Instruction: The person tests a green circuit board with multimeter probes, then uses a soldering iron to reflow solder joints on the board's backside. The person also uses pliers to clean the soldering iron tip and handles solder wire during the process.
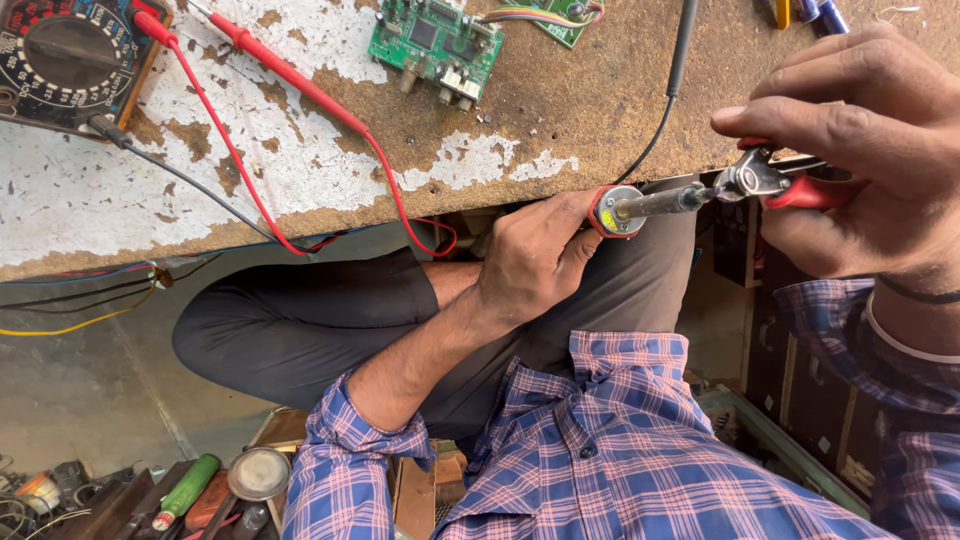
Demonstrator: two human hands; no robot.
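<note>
The soldering iron [640, 205] is lying level just off the near edge of the workbench [560, 110], over the person's lap, its red collar at the nine o'clock end and its metal shaft pointing toward three o'clock. The left hand [530, 262] is wrapping its fingers tight around the iron's handle, thumb pressing along the collar, so the handle itself is mostly hidden inside the fist. At the iron's three o'clock end, the red-handled pliers [770, 182] are biting down on the tip of the shaft. The right hand [860, 150] is clenching those pliers, fingers folding over the upper handle and the palm closing on the lower one.

Moving outward, at about eleven o'clock from the iron a green circuit board [435, 45] is sitting on the chipped white-and-brown bench top. Farther toward ten o'clock a red test probe [285, 72] is lying slantwise, its lead trailing over the bench edge, and a multimeter [70, 60] is resting at the far corner. Down at seven o'clock, on the floor, a green-handled screwdriver [185, 490] is lying among loose tools.
</note>
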